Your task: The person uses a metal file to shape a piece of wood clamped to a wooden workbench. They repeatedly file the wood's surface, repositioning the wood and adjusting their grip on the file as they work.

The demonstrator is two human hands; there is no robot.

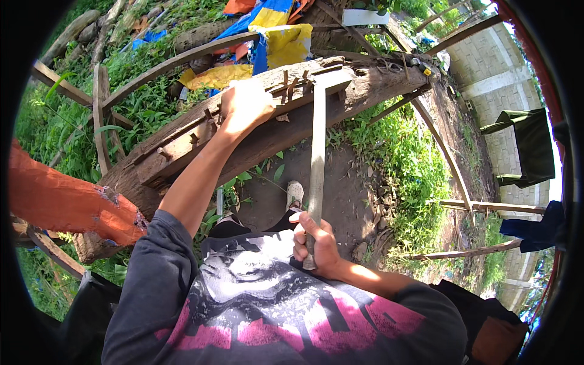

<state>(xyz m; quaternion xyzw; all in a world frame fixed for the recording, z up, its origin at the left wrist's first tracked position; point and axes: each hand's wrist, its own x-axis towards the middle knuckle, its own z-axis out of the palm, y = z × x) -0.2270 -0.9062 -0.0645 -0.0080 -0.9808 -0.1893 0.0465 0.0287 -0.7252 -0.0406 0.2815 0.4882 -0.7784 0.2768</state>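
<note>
A long-handled hammer (317,152) is in my right hand (317,243), its fingers wrapped round the handle's near end. The hammer's head (334,80) is at the far end, over or on a thick curved log (377,91). A narrower wooden piece (176,161) lies along the log, and several short pegs or spikes (164,153) stick out of it. My left hand (248,104) is closed over this piece, left of the hammer head, beside more pegs (286,82). Its palm side is hidden and sunlight washes it out, so whatever it holds does not show.
Blue and yellow sheeting (280,42) hangs beyond the log. Curved wooden poles (444,152) stand at right and left. Orange cloth (67,194) hangs at the left. Dark cloths (529,149) hang before a block wall (480,67). Bare soil (340,194) and weeds lie below.
</note>
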